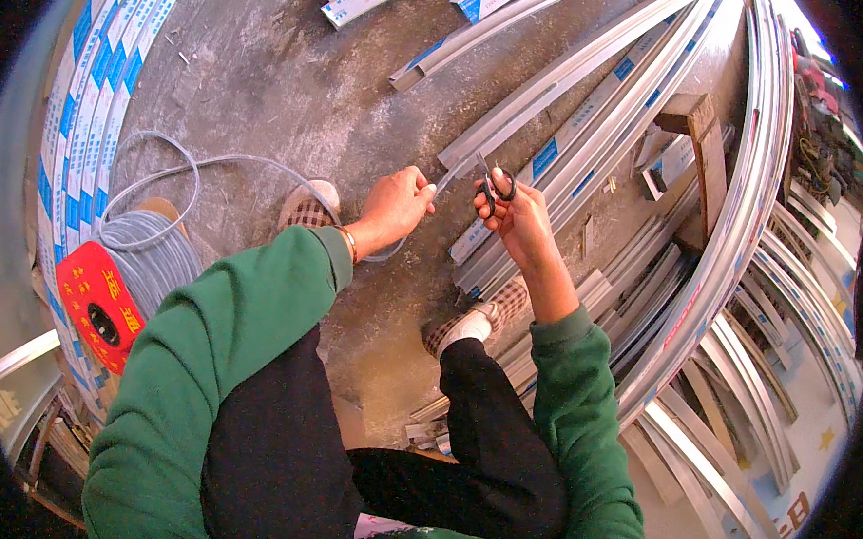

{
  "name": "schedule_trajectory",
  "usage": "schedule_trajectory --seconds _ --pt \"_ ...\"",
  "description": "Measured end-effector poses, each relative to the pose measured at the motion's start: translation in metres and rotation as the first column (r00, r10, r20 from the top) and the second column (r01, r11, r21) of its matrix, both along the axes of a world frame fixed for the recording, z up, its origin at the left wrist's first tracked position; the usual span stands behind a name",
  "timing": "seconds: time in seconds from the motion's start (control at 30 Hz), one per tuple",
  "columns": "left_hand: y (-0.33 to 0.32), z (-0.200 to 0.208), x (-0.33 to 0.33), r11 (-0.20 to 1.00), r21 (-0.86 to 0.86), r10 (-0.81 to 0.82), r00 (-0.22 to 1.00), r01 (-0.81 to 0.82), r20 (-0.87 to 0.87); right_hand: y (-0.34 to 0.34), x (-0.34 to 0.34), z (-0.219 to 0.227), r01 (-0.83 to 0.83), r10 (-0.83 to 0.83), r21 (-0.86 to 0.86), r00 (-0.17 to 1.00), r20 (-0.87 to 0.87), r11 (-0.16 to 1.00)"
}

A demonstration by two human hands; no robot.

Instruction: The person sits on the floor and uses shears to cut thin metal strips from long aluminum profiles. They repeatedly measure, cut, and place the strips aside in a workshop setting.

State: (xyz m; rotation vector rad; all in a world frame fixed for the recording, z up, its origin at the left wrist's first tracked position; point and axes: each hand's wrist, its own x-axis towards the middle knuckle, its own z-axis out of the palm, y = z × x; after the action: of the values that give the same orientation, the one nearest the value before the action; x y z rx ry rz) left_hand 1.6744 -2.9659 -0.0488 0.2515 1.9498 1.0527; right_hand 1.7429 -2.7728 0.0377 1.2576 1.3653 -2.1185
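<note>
My left hand pinches a thin grey cord or sealing strip between thumb and fingertips. The strip runs in loose loops from a spool with a red end disc on my left. A short length passes beyond my left fingertips, close to the end of a long metal profile. My right hand is closed on small scissors with dark handles, fingers in the loops. Their blades point away from me, beside the strip; whether they touch it I cannot tell.
Long metal profiles lie in bundles ahead and to the right, near my feet. Blue-and-white wrapped profiles curve along the left. A wooden block frame stands at the right. More strips lean beyond. Bare concrete floor shows ahead.
</note>
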Motion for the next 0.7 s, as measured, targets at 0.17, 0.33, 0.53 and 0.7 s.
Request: schedule_trajectory --seconds 0.17,0.33,0.53,0.7 --pt "0.002 0.006 -0.003 1.000 -0.005 0.000 1.000 0.000 -0.016 0.005 -0.004 -0.001 0.008 -0.008 -0.021 1.000 -0.005 1.000" --pt "0.004 0.009 -0.003 1.000 0.028 0.005 0.996 -0.007 0.086 0.014 -0.006 -0.008 0.000 0.002 0.046 0.999 -0.037 0.999" --pt "0.006 -0.001 0.006 0.998 -0.008 -0.069 0.995 0.068 -0.067 0.098 -0.063 -0.026 0.223 -0.160 0.328 0.965 -0.207 0.918" --pt "0.001 0.011 0.004 0.992 -0.083 -0.113 0.977 0.099 -0.183 0.119 -0.090 -0.027 0.288 -0.222 0.249 0.940 -0.260 0.925"
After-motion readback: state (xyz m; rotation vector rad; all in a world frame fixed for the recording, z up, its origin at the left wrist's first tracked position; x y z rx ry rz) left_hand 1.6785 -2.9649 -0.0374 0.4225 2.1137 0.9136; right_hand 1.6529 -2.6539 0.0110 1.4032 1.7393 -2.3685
